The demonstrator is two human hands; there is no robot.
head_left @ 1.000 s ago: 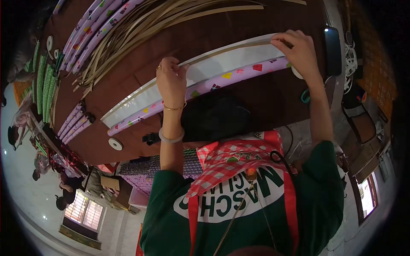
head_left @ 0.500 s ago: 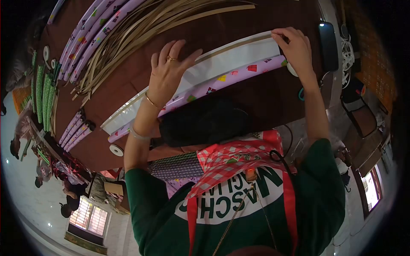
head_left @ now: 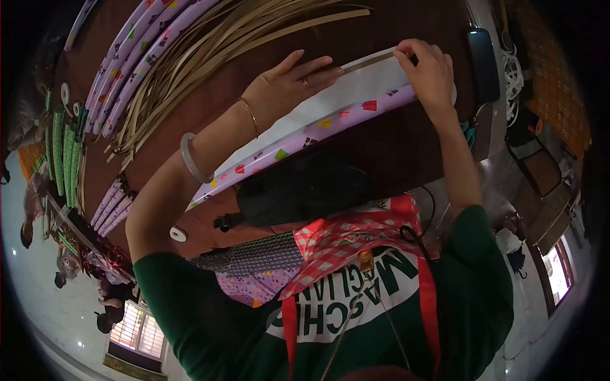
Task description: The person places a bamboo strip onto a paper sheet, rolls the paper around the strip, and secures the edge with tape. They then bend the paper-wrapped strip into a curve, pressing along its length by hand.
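Observation:
A patterned purple paper roll [head_left: 292,148] lies partly unrolled across the brown table, its white underside [head_left: 356,90] facing up. Along the far edge of the white part runs a tan strip [head_left: 368,61]. My left hand [head_left: 297,80] lies over the sheet near its far edge, fingers stretched to the right and thumb raised. At the right end of the strip, my right hand [head_left: 426,70] pinches the corner of the sheet between thumb and fingers. The left end of the sheet is hidden by my left forearm.
Loose tan strips [head_left: 210,54] and long purple rolls [head_left: 130,57] lie at the back left. A black bag [head_left: 305,187] is at the near edge. A phone [head_left: 484,63] lies right, with teal scissors [head_left: 468,133] nearby. A tape roll [head_left: 178,234] sits near left.
My left hand has moved right along the sheet, its fingers now stretched toward my right hand. My right hand has shifted slightly left, still at the sheet's end.

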